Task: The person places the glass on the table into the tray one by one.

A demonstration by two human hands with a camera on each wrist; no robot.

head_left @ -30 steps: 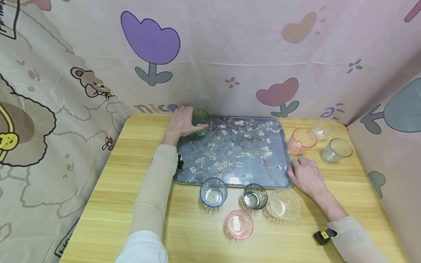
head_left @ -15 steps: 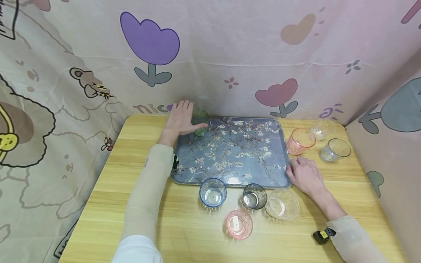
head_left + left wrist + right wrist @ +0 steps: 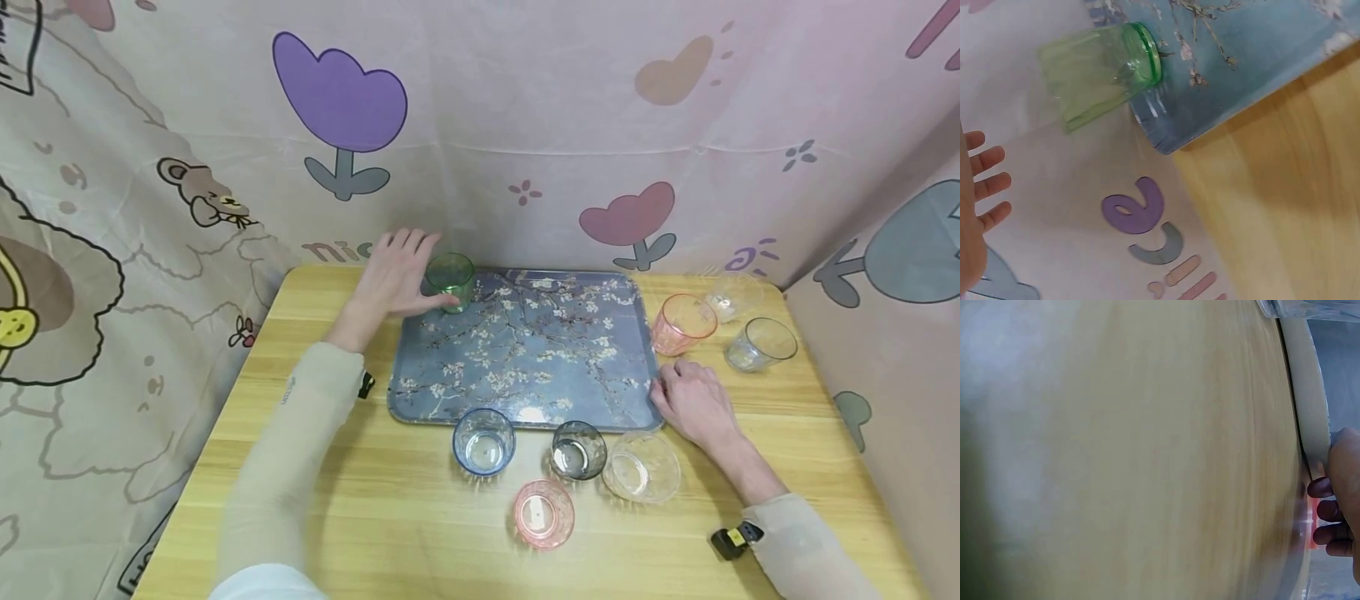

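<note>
A green glass point(image 3: 452, 283) stands upright on the far left corner of a blue tray with a blossom pattern point(image 3: 525, 350). Beside it, my left hand point(image 3: 396, 275) has its fingers spread and the thumb reaching toward the glass. In the left wrist view a gap shows between the fingertips point(image 3: 999, 181) and the green glass point(image 3: 1100, 72). My right hand point(image 3: 696, 402) grips the tray's right edge near the front corner, fingers curled. The right wrist view has the thumb over the tray's rim point(image 3: 1311, 394) and the other fingers point(image 3: 1333, 534) bent outside it.
Along the tray's front are a blue glass point(image 3: 484, 442), a dark grey glass point(image 3: 578, 450) and a clear glass point(image 3: 642, 467), with a pink glass point(image 3: 544, 514) nearer. Right of the tray stand an orange-pink glass point(image 3: 684, 325), a clear one point(image 3: 733, 297) and a grey one point(image 3: 761, 344). A patterned curtain point(image 3: 480, 167) hangs behind.
My left hand and forearm have drawn left, away from the green glass, which stays on the tray. The tray's left end is more exposed. The right hand keeps its place.
</note>
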